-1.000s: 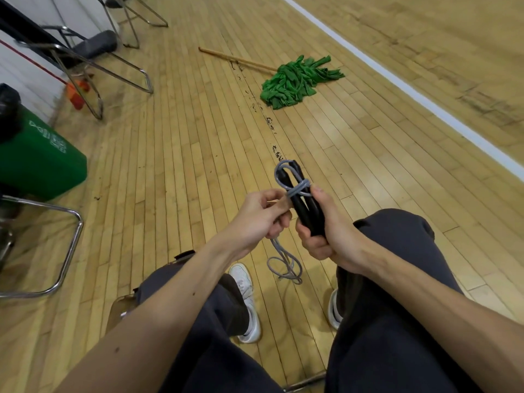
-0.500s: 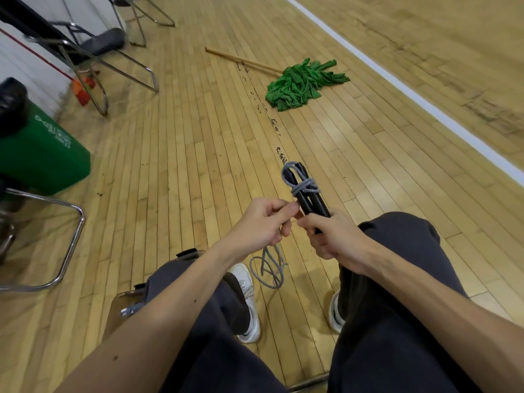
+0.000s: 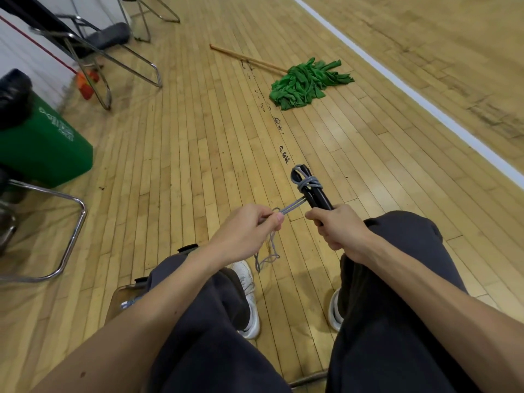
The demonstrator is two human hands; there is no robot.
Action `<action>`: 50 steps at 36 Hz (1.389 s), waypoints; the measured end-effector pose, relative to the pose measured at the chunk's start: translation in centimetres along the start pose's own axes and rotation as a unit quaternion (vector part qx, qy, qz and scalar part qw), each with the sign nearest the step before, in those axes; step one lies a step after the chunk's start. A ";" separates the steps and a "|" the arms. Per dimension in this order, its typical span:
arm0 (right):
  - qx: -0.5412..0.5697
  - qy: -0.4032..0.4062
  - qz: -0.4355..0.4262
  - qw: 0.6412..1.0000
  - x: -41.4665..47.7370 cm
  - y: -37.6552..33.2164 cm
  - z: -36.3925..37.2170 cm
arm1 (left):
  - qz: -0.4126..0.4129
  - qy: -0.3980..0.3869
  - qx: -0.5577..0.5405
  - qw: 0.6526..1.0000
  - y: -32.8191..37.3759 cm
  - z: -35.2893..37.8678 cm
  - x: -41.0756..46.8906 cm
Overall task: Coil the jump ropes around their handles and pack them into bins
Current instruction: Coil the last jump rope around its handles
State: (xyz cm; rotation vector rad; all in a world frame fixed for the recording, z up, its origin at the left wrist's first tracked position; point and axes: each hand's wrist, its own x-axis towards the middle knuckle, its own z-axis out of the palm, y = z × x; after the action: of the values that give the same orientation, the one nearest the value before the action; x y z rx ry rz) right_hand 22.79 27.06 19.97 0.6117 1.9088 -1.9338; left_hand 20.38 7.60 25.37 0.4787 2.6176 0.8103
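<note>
Low over the wooden floor [image 3: 198, 154], the right hand [image 3: 337, 229] gripped the two black handles [image 3: 319, 195], fingers curled tight round their lower ends, with the grey rope [image 3: 307, 182] wound in a few turns near their tips. The left hand [image 3: 248, 234] pinched a doubled strand of that rope between thumb and curled fingers, stretched taut from the handles, its slack dangling between the knees. A green bin [image 3: 56, 146] stood well apart at the left.
</note>
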 end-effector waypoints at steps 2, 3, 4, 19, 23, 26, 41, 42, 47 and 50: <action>-0.009 0.005 0.003 1.000 0.1 0.0 0.1 | 0.024 0.003 0.054 0.998 0.7 -0.3 -0.2; -0.011 0.006 0.006 1.000 0.2 0.1 0.1 | 0.033 0.001 0.084 0.996 1.0 -0.5 -0.2; -0.014 0.005 0.009 1.000 0.3 0.1 0.2 | 0.041 -0.002 0.119 0.992 1.3 -0.7 -0.1; -0.138 -0.074 0.018 0.987 0.3 1.0 1.1 | 0.185 -0.050 0.497 0.847 4.7 -4.3 1.2; -0.183 -0.150 0.066 0.969 0.1 1.2 1.0 | 0.189 -0.082 0.534 0.820 4.8 -4.9 1.7; -0.233 -0.189 0.094 0.949 -0.1 1.3 1.0 | 0.192 -0.108 0.539 0.813 4.5 -4.8 1.8; -0.345 -0.263 0.039 0.900 -1.4 2.0 1.7 | 0.198 -0.186 0.424 0.864 4.8 -4.8 4.0; -0.345 -0.267 0.030 0.900 -1.5 2.0 1.6 | 0.191 -0.196 0.412 0.869 4.8 -4.8 4.3; -0.389 -0.272 -0.041 0.879 -2.1 2.1 1.7 | 0.150 -0.233 0.329 0.903 4.7 -4.5 4.9; -0.410 -0.271 -0.070 0.868 -2.3 2.1 1.5 | 0.132 -0.254 0.254 0.924 4.4 -4.2 5.1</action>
State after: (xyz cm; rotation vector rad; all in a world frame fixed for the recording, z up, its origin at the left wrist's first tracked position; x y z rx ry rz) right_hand 25.77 25.39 19.46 -0.2987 2.1290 -0.9920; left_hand 15.00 11.23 30.04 1.0424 2.2621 0.0277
